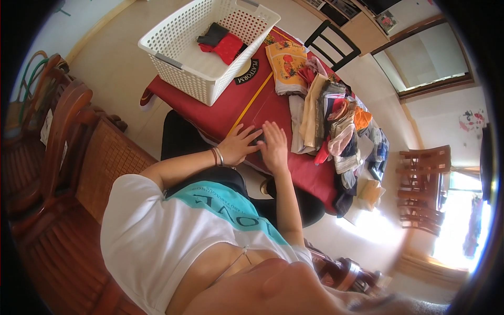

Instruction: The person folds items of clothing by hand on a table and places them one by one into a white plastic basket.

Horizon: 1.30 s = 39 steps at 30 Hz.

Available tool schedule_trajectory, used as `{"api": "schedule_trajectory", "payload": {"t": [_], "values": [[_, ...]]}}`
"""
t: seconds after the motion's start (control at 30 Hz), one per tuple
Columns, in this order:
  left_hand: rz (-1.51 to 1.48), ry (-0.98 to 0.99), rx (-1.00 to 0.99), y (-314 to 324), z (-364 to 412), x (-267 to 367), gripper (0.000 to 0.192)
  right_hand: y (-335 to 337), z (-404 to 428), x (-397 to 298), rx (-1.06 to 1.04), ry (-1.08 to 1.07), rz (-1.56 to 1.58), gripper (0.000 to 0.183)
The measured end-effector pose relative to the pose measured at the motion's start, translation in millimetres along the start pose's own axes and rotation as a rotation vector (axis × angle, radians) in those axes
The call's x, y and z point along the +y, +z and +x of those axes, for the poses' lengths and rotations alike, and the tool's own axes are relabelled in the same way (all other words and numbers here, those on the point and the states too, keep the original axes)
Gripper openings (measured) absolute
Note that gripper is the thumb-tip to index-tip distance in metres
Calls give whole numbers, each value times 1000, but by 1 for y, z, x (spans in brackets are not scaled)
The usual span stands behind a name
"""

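My left hand (236,145), with bracelets at the wrist, lies over the near edge of the red-covered table (220,114), fingers spread. Beside it my right hand (274,145) is held flat, fingers nearly together. Between the two, partly covered by the fingers, is a small dark item (258,137), perhaps a piece of folded cloth; both hands appear to touch it, and neither is seen closed around it. To the right lies a heap of clothes (338,126). A white perforated plastic basket (187,80) at the far left holds red and dark cloth pieces (226,45).
An orange printed cloth bundle (289,67) lies beyond the heap. A black chair (334,45) stands behind the table, wooden armchairs (67,157) at the left. A tissue pack (370,195) is past the table's right side. More wooden chairs (421,185) stand farther right.
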<state>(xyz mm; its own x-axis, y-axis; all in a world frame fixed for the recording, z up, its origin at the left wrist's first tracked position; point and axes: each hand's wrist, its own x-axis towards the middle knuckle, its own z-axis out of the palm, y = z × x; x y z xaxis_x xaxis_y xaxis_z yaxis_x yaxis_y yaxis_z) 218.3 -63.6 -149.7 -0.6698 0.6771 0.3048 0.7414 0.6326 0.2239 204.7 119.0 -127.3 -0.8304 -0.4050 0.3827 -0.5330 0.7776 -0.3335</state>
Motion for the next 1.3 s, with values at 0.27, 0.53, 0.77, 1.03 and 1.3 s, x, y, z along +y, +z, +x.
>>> {"api": "schedule_trajectory", "payload": {"t": [0.27,0.53,0.77,1.03,1.3], "values": [[-32,-174,-146,-12,7,-16,75,1,-13,-15,-326,109,-196,95],[-138,52,-76,-1,11,-16,91,5,-15,-14,-319,140,-182,104],[-30,62,-200,2,19,-19,91,-6,-42,-10,-270,67,-28,84],[-368,73,43,0,35,-15,47,-8,-29,3,137,-49,142,36],[-637,-178,363,-189,107,-78,25,-18,-24,7,305,477,777,17]]}}
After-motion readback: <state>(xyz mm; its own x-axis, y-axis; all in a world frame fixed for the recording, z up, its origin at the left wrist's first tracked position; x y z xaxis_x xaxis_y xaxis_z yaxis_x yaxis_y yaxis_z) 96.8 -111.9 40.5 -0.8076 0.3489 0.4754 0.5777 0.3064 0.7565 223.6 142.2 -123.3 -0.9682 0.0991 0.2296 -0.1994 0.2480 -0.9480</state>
